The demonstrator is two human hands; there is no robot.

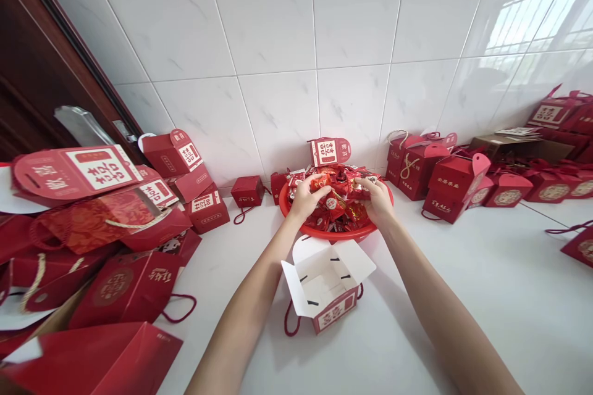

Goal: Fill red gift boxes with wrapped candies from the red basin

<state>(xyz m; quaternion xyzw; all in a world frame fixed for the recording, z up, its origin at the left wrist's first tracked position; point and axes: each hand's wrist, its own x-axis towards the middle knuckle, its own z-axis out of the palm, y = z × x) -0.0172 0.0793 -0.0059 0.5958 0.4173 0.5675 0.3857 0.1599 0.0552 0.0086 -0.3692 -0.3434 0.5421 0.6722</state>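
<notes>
A round red basin [340, 235] full of red-wrapped sweets [334, 202] stands near the wall. My left hand [309, 195] is over its left side, thumb and fingers closed on a red wrapped sweet [319, 183]. At the right side of the basin is my right hand [376, 199], its fingers bent together among the sweets; what they hold is too small to name. In front of the basin, between my forearms, an open red box [337, 313] shows its white inside, with flaps spread and dark red cord handles at its sides. No sweets show in it.
Many red boxes [125, 287] are piled on the left. Behind the basin stands a red box [330, 152] against the tiled wall [278, 18]. More closed red boxes [456, 187] line the wall on the right, beside a brown carton [523, 145]. A red box [581, 247] lies at the right edge.
</notes>
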